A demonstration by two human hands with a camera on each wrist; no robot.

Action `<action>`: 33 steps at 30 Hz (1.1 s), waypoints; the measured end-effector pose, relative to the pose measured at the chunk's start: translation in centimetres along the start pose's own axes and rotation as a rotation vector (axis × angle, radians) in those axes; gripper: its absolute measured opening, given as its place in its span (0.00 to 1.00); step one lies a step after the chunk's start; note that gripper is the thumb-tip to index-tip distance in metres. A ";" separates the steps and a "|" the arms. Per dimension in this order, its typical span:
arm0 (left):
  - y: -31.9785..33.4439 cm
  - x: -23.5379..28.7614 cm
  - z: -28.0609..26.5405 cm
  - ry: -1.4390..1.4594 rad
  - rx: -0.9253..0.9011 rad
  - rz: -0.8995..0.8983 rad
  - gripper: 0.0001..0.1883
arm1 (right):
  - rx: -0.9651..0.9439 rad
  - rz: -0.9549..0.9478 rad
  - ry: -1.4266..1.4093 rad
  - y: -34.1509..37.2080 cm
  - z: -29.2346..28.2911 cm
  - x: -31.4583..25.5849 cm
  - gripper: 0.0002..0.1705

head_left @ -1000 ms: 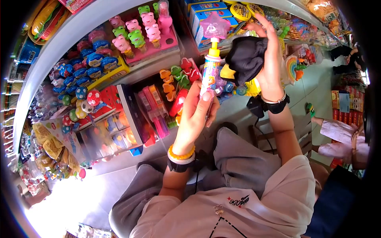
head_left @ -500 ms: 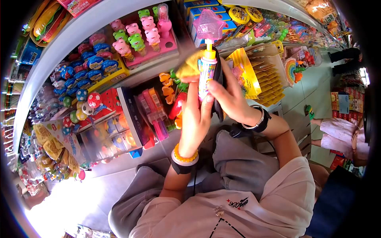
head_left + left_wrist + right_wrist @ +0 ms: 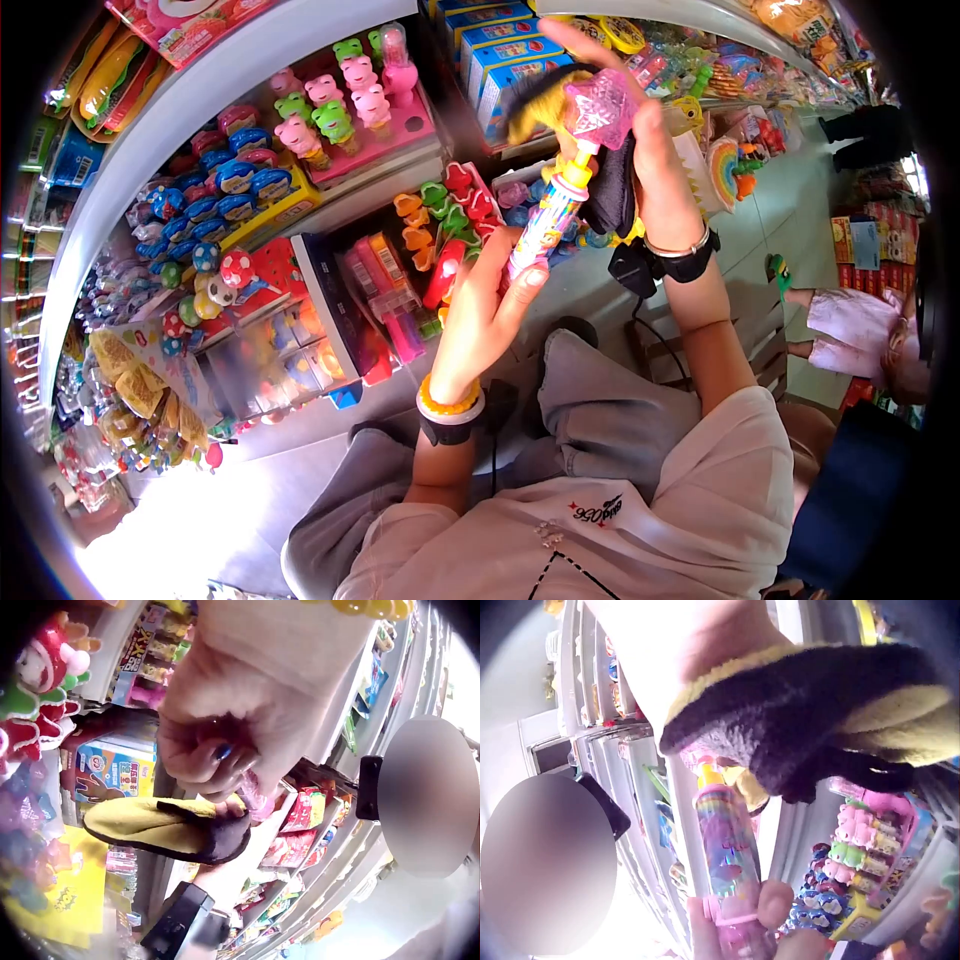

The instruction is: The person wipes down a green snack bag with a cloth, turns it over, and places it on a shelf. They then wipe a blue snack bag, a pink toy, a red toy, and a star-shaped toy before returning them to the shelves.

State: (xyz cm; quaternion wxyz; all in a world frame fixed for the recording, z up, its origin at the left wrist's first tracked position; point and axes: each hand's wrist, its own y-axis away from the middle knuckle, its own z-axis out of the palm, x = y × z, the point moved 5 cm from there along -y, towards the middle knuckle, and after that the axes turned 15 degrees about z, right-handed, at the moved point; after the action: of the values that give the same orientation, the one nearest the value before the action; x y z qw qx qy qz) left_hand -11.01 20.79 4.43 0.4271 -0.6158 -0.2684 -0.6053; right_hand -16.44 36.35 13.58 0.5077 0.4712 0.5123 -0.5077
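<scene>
In the head view my left hand [image 3: 482,325] grips the lower end of a slim, brightly printed toy wand [image 3: 545,228]. The wand tilts up to the right, with a yellow neck and a clear pink star top [image 3: 603,110]. Beside that star, my right hand [image 3: 668,175] holds a black and yellow cloth [image 3: 612,190], some of its fingers stretched out past the star. The right wrist view has the cloth [image 3: 780,712] bunched over the star, with the printed tube [image 3: 729,844] below it. Seen from the left wrist, the cloth [image 3: 142,817] hangs folded, yellow side showing.
Pink and green frog-topped toys [image 3: 335,120] stand in a pink tray on the shelf. Blue-topped candies [image 3: 235,165], blue boxes [image 3: 505,70] and colourful moulded toys [image 3: 445,215] surround the hands. Another person's legs [image 3: 850,325] show at the right.
The cloth first came in from the right and closed round the tube. Now the right hand and cloth are up at the star, and the wand leans further right.
</scene>
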 end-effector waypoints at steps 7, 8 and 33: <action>0.0 -0.8 0.3 -0.009 0.030 0.000 0.14 | -0.119 0.032 -0.057 -0.2 -0.7 1.1 0.22; 0.1 -1.0 0.4 -0.010 0.034 -0.005 0.13 | -0.103 0.032 -0.057 -0.3 -0.7 1.3 0.21; 0.0 0.0 0.3 -0.228 0.214 0.124 0.14 | 0.022 0.257 -0.127 -0.5 -0.9 5.1 0.30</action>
State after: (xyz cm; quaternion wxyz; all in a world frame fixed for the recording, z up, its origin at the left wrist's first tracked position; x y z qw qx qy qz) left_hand -10.88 21.04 4.49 0.4933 -0.6471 -0.3395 -0.4719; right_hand -17.23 37.07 8.51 0.5947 0.5054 0.4091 -0.4727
